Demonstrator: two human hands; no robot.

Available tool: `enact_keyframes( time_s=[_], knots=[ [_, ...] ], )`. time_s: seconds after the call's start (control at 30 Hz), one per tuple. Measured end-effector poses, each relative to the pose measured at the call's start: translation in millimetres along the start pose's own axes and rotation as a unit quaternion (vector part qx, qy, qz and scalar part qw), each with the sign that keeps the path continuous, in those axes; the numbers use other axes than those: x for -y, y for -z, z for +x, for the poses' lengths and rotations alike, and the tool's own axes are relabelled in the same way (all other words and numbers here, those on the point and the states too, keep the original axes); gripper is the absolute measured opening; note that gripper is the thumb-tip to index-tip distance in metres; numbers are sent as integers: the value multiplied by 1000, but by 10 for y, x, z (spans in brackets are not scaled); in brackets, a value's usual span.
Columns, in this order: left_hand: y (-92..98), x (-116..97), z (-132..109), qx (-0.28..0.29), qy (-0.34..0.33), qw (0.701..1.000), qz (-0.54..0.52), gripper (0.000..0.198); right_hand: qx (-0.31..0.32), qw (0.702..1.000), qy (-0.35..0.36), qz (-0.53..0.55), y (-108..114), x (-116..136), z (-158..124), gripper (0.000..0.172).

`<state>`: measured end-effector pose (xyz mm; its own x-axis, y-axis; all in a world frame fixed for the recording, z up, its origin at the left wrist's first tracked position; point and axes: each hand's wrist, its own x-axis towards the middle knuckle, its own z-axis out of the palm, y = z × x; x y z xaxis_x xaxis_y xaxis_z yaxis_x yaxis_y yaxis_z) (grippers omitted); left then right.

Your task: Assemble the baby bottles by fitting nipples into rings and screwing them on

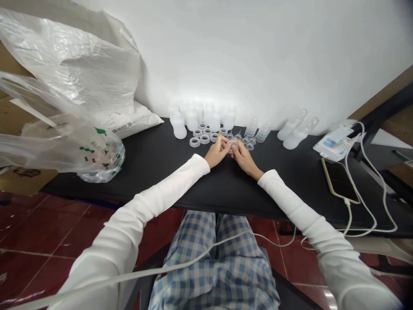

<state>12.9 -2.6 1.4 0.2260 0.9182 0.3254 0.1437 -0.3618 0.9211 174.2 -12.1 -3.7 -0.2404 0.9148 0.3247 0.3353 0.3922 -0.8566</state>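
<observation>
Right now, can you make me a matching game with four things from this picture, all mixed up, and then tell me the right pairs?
Things
1. Left hand and right hand
2. Phone
3. Trousers
4. Clear bag

Clues
A. Plugged into a white cable
B. Marked with green print
C. Together on a small clear piece
D. Covered in blue and white checks

Right pairs: 1-C, 2-A, 3-D, 4-B
</observation>
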Motion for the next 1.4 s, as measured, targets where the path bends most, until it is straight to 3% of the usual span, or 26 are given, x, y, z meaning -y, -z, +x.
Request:
enact_keyframes(
  time_s=[0.23,0.43,0.6,0.97,1.23,1.4],
  knots=[
    [-11,-3,-24,-7,35,999,21,26,-4,1000,10,12,1,43,-21,44],
    [17,-14,-23,50,7,995,85,34,-14,1000,16,1,8,17,-1,43],
    [25,-18,-26,33,-13,995,98,40,-17,999,30,13,9,16,32,43],
    [-23,-72,-32,-7,9,994,111,36,-4,999,28,47,-4,21,47,44],
    [55,-4,16,72,25,996,36,36,-4,999,-17,48,-2,39,19,48],
    [44,21,25,81,20,996,19,40,-2,998,-20,64,0,41,18,53]
  ],
)
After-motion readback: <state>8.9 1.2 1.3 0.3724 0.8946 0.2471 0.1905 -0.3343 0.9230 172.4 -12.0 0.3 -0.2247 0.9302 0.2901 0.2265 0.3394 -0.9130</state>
